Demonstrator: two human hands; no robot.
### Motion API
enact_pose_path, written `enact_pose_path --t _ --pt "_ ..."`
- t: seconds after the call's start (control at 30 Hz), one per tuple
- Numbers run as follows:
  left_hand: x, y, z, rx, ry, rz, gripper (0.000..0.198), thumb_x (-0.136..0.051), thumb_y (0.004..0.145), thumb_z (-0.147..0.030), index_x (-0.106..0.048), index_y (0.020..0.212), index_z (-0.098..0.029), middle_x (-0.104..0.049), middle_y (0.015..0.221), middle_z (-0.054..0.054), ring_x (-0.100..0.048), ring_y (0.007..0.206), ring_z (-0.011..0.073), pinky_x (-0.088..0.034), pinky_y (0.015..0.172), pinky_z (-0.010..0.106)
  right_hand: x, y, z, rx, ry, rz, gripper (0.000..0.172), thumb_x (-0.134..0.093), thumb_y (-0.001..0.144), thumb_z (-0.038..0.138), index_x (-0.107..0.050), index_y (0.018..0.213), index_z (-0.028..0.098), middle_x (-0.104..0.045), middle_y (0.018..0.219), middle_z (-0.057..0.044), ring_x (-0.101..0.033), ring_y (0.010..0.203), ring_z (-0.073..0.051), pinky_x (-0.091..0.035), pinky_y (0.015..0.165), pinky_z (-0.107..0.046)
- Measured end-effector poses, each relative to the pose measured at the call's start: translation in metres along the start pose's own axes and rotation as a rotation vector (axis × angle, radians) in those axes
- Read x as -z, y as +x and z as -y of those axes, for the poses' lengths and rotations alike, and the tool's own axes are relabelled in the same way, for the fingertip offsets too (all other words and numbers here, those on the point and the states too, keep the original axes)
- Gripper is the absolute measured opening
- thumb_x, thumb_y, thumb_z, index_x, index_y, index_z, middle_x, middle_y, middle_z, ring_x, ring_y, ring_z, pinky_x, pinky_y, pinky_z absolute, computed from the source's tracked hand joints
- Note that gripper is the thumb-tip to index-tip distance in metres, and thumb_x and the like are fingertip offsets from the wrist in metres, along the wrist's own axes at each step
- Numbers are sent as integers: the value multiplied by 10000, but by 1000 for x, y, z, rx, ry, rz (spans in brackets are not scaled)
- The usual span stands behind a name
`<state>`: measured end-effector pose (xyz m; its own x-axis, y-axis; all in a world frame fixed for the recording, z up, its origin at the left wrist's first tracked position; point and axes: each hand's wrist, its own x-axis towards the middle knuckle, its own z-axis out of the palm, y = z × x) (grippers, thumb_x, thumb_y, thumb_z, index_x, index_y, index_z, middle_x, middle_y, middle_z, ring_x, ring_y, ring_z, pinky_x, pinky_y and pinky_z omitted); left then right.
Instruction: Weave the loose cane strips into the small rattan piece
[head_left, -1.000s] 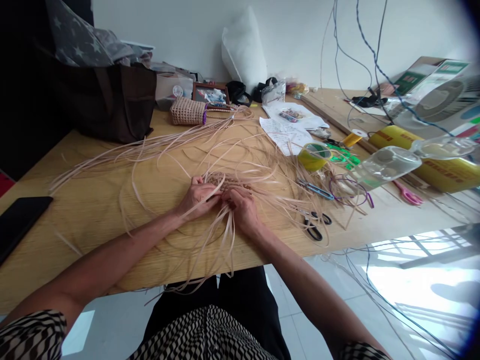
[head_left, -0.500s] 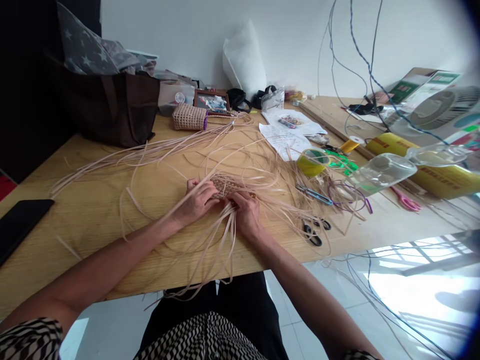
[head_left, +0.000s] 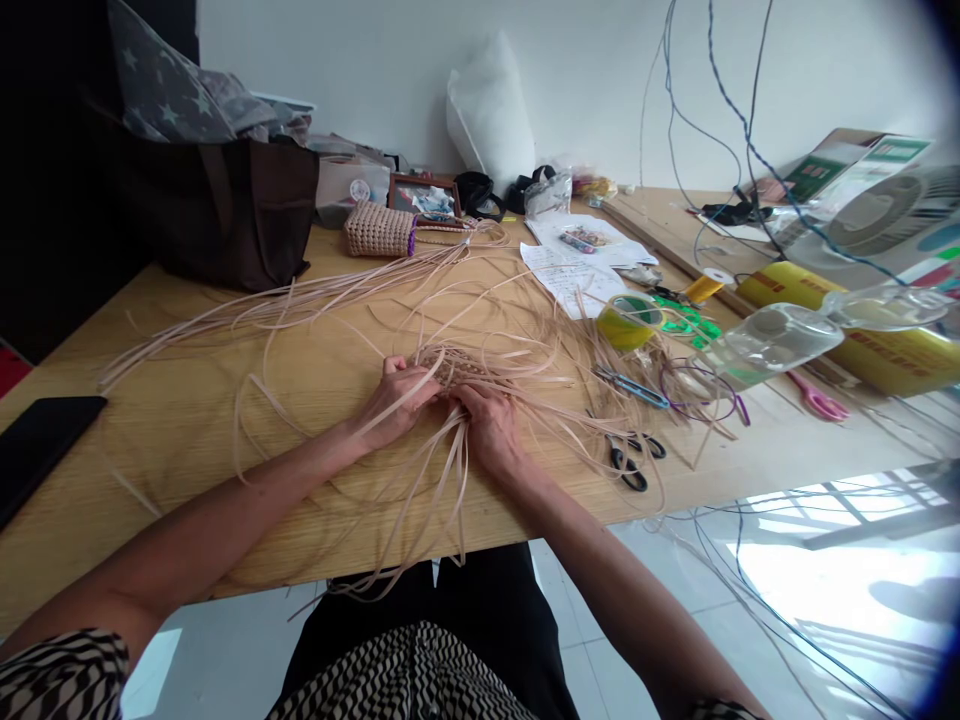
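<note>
My left hand and my right hand meet at the middle of the wooden table, both pressing on a small woven piece of pale flat cane. Its weave is partly hidden behind my fingers. Many long loose cane strips fan out from it, hanging towards me past the table edge and spreading in loops across the wood. A finished woven pouch with a purple edge lies far ahead, untouched.
Black-handled scissors lie right of my right hand, below a blue-handled tool and a yellow-green tape roll. Papers lie beyond. A clear plastic container stands right, a black phone lies left, and a dark bag stands far left.
My hands stay on the woven piece, with only small finger shifts among the strips. The whole view has shifted slightly with my head.
</note>
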<state>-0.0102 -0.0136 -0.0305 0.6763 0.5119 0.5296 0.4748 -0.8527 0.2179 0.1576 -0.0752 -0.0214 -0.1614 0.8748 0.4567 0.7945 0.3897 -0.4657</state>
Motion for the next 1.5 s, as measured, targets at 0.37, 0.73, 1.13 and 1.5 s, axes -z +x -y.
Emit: enact_pose_path --t 0.37,0.73,1.13,1.5 --pt "1 0 0 -18 -10 13 328 -320 919 -179 -645 896 -210 -667 784 31 -566 796 159 -267 811 373 0 0 -3 105 -17 50 172 -462 840 117 -608 798 197 -628 797 -41 -548 754 -172 -376 672 -266" --pt "5 3 -4 -69 16 29 268 -366 924 -202 -620 859 -144 -646 770 45 -565 749 160 -291 772 352 -2 0 -4 76 6 54 210 -476 821 106 -662 877 185 -665 840 -62 -576 768 -179 -408 696 -270" --pt "1 2 -4 -89 41 -11 300 -356 933 -234 -621 822 -146 -627 711 29 -527 690 140 -286 749 339 -2 -2 -6 64 7 18 231 -457 852 145 -684 852 189 -676 818 -65 -589 745 -178 -419 697 -265" --pt "2 1 1 -70 -11 35 251 -401 925 -268 -615 863 -154 -652 777 36 -559 755 149 -286 789 339 -7 -3 -3 16 6 -6 193 -484 826 147 -673 830 183 -681 811 -63 -585 732 -180 -422 681 -269"
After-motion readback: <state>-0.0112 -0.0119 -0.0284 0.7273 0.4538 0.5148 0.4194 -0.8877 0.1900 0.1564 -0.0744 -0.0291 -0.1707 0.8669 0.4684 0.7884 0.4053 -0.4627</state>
